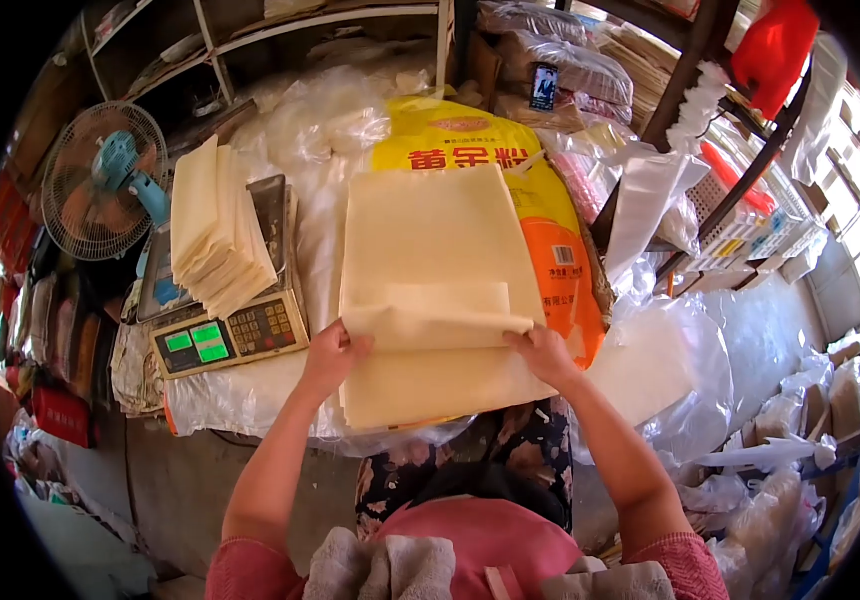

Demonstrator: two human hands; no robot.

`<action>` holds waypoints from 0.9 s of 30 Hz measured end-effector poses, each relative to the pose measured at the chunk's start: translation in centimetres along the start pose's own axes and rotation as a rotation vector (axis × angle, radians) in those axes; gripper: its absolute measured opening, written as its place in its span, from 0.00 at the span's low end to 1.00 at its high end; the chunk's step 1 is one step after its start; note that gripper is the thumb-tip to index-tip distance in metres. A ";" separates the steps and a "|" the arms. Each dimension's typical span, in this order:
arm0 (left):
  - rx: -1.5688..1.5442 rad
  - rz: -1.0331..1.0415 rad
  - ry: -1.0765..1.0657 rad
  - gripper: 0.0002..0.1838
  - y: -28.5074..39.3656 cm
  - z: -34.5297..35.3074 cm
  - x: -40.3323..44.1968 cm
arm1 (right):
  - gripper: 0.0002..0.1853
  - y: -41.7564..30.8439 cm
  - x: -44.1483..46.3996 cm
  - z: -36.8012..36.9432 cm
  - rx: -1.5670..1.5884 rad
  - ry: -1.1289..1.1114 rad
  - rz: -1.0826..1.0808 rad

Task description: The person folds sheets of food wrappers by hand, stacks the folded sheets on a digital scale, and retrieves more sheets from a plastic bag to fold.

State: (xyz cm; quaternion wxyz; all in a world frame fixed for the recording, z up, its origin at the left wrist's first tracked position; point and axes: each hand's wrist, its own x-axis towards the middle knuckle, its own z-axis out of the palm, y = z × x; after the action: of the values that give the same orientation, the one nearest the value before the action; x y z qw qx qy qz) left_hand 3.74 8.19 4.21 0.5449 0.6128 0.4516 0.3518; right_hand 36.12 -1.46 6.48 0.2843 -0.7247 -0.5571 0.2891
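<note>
A stack of large cream sheets (425, 230) lies in front of me on a yellow and orange printed sack (560, 250). Across the stack, the top sheet (430, 330) is folded over, its edge raised between my hands. My left hand (338, 352) pinches the left end of this fold, fingers closed on it. At the right end, my right hand (542, 355) is closed on the other corner. To the left, a pile of folded cream sheets (215, 230) rests on a weighing scale (232, 335) with lit green displays.
A fan (105, 180) stands at the back left. Clear plastic sheeting (300, 120) covers the far side. A phone (544, 86) stands upright at the back. On the right are a white basket (740, 200) and a dark metal frame. Shelves (325, 18) line the back.
</note>
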 end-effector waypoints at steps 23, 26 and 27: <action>1.051 0.275 0.148 0.41 -1.4 7.7 4.2 | 0.32 -2.8 4.2 2.4 -0.557 0.333 -0.431; 1.075 0.283 0.176 0.41 -1.6 7.9 4.4 | 0.29 -1.2 5.1 3.9 -0.797 0.211 -0.500; 1.052 0.249 0.139 0.41 -1.3 7.8 4.5 | 0.28 -0.6 5.2 4.5 -0.812 0.197 -0.472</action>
State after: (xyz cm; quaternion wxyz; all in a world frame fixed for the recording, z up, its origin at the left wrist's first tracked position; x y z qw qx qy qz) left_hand 12.21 9.65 1.39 0.0878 0.8267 0.5258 0.1798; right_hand 33.55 4.08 3.42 0.0876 -0.6549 -0.7446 -0.0946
